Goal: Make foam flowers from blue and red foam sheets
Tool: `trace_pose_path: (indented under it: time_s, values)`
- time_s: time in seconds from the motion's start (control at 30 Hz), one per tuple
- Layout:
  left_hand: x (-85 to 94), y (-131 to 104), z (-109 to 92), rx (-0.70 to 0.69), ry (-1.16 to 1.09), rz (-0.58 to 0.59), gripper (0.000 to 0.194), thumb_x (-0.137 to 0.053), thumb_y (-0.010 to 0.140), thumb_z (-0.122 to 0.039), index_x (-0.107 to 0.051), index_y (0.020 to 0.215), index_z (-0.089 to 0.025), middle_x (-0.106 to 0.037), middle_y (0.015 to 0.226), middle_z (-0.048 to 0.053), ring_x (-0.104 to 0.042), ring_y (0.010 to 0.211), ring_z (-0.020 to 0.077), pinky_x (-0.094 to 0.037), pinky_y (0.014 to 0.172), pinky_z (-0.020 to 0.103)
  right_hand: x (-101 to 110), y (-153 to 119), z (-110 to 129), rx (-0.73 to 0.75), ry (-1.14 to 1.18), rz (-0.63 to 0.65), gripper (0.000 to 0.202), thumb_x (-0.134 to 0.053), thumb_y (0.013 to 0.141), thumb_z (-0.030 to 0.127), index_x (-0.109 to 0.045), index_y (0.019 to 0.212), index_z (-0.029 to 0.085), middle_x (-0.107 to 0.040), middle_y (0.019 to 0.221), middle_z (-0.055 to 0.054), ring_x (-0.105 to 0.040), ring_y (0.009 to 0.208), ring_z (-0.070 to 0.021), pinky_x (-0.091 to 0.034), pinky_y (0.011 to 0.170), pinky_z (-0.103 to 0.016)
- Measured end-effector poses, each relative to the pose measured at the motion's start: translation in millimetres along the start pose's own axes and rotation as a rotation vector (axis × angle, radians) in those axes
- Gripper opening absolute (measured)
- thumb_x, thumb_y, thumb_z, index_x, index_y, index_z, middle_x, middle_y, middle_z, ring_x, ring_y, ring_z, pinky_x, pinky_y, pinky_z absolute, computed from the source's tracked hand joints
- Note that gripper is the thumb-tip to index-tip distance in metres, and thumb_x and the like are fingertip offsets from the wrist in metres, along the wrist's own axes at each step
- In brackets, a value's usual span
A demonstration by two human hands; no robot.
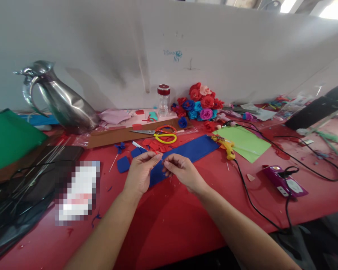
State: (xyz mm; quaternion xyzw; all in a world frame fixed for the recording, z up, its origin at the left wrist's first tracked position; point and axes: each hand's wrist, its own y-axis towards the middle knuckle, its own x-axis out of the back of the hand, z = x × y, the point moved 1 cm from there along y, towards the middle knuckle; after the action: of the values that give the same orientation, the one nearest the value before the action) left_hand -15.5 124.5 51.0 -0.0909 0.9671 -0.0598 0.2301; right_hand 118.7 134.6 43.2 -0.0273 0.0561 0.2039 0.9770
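Observation:
My left hand point(142, 168) and my right hand point(181, 170) are raised close together over the red table point(169, 232). Both are closed in a pinch, with fingertips almost meeting around something thin and small that I cannot make out. Under and behind them lies a long blue strip point(193, 152). Red petal-shaped pieces point(150, 144) are heaped just beyond my fingers, beside scissors point(165, 138) with yellow and orange handles. Left of my left hand are a blue piece point(123, 164) and a white pen point(139, 146).
A yellow glue gun point(227, 146) with a black cord lies right, by green paper point(245, 142) and a purple power strip point(284, 182). Behind stand a glass jar point(163, 103), flowers point(205, 101) and a metal jug point(67, 101). Thin wires point(42, 165) lie left.

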Motion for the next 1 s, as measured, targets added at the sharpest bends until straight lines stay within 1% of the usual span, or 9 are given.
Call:
trace_pose_path:
  time_s: [0.1,0.2,0.37,0.6,0.7,0.8,0.9,1.0]
  values:
    - [-0.6,-0.1,-0.5,0.004,0.002,-0.01,0.024,-0.085,0.045,-0.025,-0.065,0.055,-0.017,-0.068,0.066,0.001,-0.058,0.065,0.0123,-0.045,0.068,0.028,-0.3,1.6,-4.7,0.104,-0.077,-0.105,0.024,-0.068,0.073,0.041,-0.057,0.067,0.02,-0.055,0.059,0.003,-0.05,0.056,-0.01,-0.042,0.056,-0.023]
    - [-3.7,-2.5,-0.1,0.018,-0.013,0.013,0.023,-0.085,0.047,-0.025,-0.064,0.055,-0.017,-0.07,0.069,0.001,-0.061,0.071,0.0145,-0.046,0.073,0.03,0.1,2.2,-7.0,0.122,-0.068,-0.154,0.021,-0.066,0.073,0.038,-0.058,0.066,0.02,-0.053,0.058,0.003,-0.047,0.055,-0.0105,-0.04,0.056,-0.024]
    - [-8.2,-6.0,1.6,0.013,-0.033,0.009,0.022,-0.085,0.047,-0.024,-0.064,0.053,-0.017,-0.069,0.068,0.0,-0.062,0.075,0.0158,-0.047,0.076,0.031,-1.0,0.9,-4.0,0.104,-0.019,-0.167,0.02,-0.067,0.072,0.037,-0.057,0.065,0.021,-0.053,0.058,0.003,-0.048,0.054,-0.0111,-0.04,0.055,-0.025]
    - [-9.1,-6.3,4.0,0.043,-0.04,0.002,0.022,-0.085,0.048,-0.028,-0.068,0.058,-0.017,-0.069,0.069,0.001,-0.06,0.068,0.0134,-0.047,0.073,0.031,-2.1,-0.4,1.2,0.109,-0.024,-0.162,0.016,-0.066,0.071,0.032,-0.059,0.064,0.02,-0.053,0.056,0.003,-0.048,0.052,-0.0101,-0.04,0.052,-0.024]
    - [-7.3,-5.7,2.7,0.032,-0.044,0.006,0.021,-0.085,0.049,-0.026,-0.069,0.06,-0.017,-0.07,0.073,0.002,-0.06,0.068,0.0129,-0.047,0.071,0.03,-1.9,-1.1,2.5,0.104,-0.04,-0.159,0.012,-0.065,0.071,0.03,-0.062,0.067,0.02,-0.056,0.058,0.002,-0.049,0.052,-0.0102,-0.04,0.052,-0.024]
    - [-5.5,-5.4,1.1,0.023,-0.052,-0.012,0.02,-0.085,0.048,-0.025,-0.069,0.058,-0.017,-0.07,0.07,0.002,-0.059,0.066,0.0121,-0.046,0.069,0.027,-1.6,-1.7,2.2,0.094,-0.062,-0.144,0.009,-0.064,0.072,0.029,-0.066,0.072,0.02,-0.059,0.062,0.001,-0.05,0.054,-0.0105,-0.041,0.053,-0.024]
    - [-5.1,-5.6,0.1,0.024,-0.045,-0.015,0.019,-0.084,0.049,-0.025,-0.069,0.057,-0.017,-0.07,0.069,0.003,-0.06,0.068,0.0125,-0.046,0.07,0.027,-0.5,-2.0,0.7,0.102,-0.087,-0.118,0.011,-0.061,0.073,0.027,-0.069,0.077,0.02,-0.059,0.064,0.001,-0.05,0.057,-0.0106,-0.042,0.054,-0.024]
    - [-5.3,-5.5,-0.8,0.027,-0.034,-0.02,0.02,-0.085,0.048,-0.025,-0.069,0.056,-0.016,-0.07,0.068,0.003,-0.06,0.067,0.0124,-0.046,0.07,0.027,1.0,-2.2,-0.5,0.119,-0.096,-0.096,0.013,-0.06,0.073,0.025,-0.07,0.077,0.02,-0.058,0.064,0.001,-0.05,0.058,-0.0106,-0.041,0.056,-0.024]
